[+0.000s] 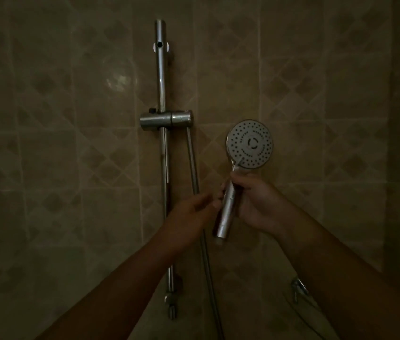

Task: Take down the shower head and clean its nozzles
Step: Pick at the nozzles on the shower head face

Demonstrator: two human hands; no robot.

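Dim shower stall. Wall (71, 143) is glossy beige tile with a diamond pattern, and a faint light glare sits on a tile left of the rail.

Rail (161, 69): chrome, vertical, fixed to the wall and running from near the top of frame down to a lower mount. Bracket (166, 120) is clamped about mid-rail with nothing in its cradle. Hose (194, 173) drops from just right of the bracket, runs down beside the rail and passes behind the hands toward the bottom edge. A chrome fitting (298, 288) sits low and well right of the rail; it is too dark to tell more.

Shower head (249, 144) is off the bracket, held in the air right of the rail and slightly below bracket height. Long axis is near-vertical, with the handle tilting down-left and the round face at the top. The face points at the camera, away from the wall, and the nozzle rings are visible.

Right hand (255, 204): fingers wrapped round the chrome handle (226, 212), thumb up near the neck.

Left hand (191, 214): between rail and handle, fingers relaxed and extended toward the handle, fingertips at or just short of it. Contact cannot be confirmed. It is holding nothing.
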